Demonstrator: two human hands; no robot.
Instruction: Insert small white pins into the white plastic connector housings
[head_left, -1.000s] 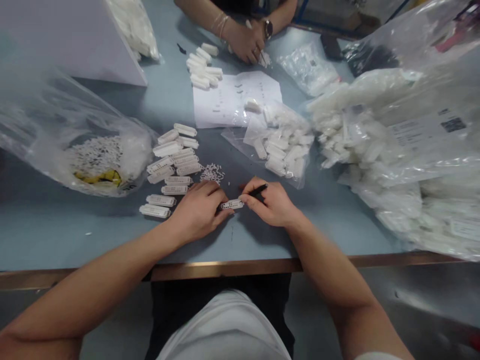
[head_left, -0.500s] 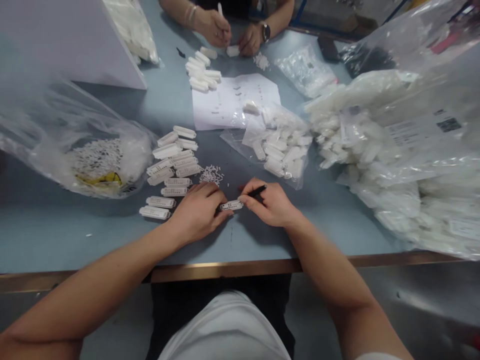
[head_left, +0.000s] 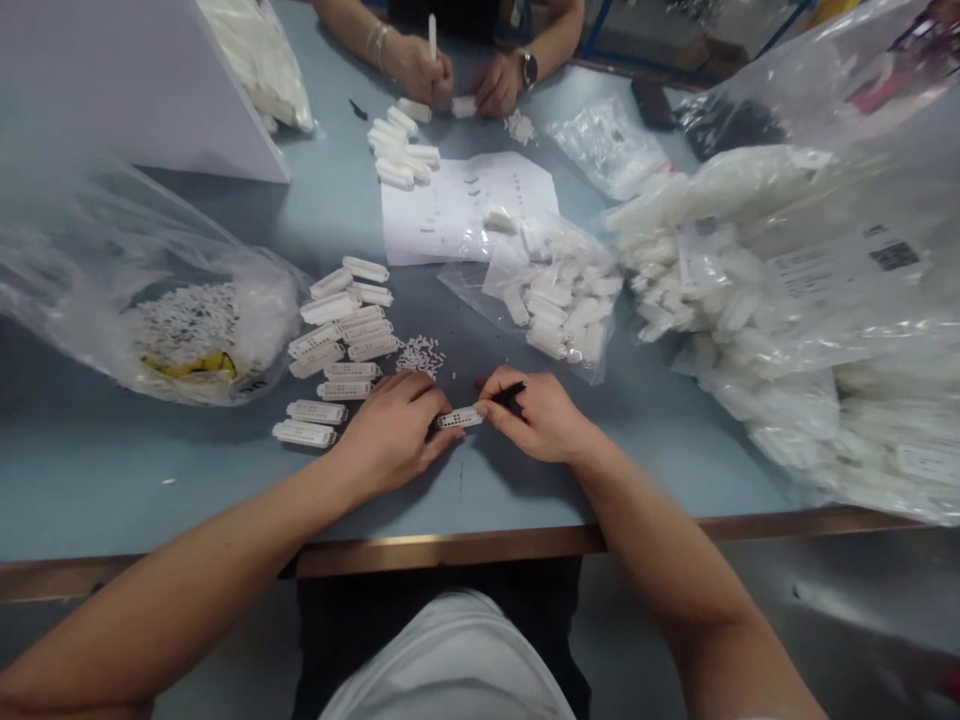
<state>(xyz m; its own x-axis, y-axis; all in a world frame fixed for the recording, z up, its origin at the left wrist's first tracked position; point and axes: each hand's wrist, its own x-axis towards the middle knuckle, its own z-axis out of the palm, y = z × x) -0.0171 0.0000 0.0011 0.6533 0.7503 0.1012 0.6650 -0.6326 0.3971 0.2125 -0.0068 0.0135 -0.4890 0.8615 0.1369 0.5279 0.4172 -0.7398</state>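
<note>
Between finger and thumb, my left hand (head_left: pixel 401 425) pinches one end of a small white plastic strip with rows of dark holes (head_left: pixel 460 418). My right hand (head_left: pixel 536 415) is closed around a black pen-like tool (head_left: pixel 511 393), its fingertips at the strip's right end; the tool's tip is hidden. Just beyond my left hand lies a little heap of tiny white pegs (head_left: pixel 420 355). Similar white plastic strips (head_left: pixel 349 371) are stacked and lined up to the left of that hand.
A bag of tiny pegs (head_left: pixel 187 330) lies at the left. Ahead are a printed sheet (head_left: pixel 427 215) and an open bag of white pieces (head_left: pixel 562 300). Large filled bags (head_left: pixel 810 380) crowd the right. Across the table, a co-worker's hands (head_left: pixel 499 85) handle a white piece.
My hands stay at the strip with almost no movement. The view has shifted slightly. The co-worker's pen hand has moved a little and its pen stands more upright.
</note>
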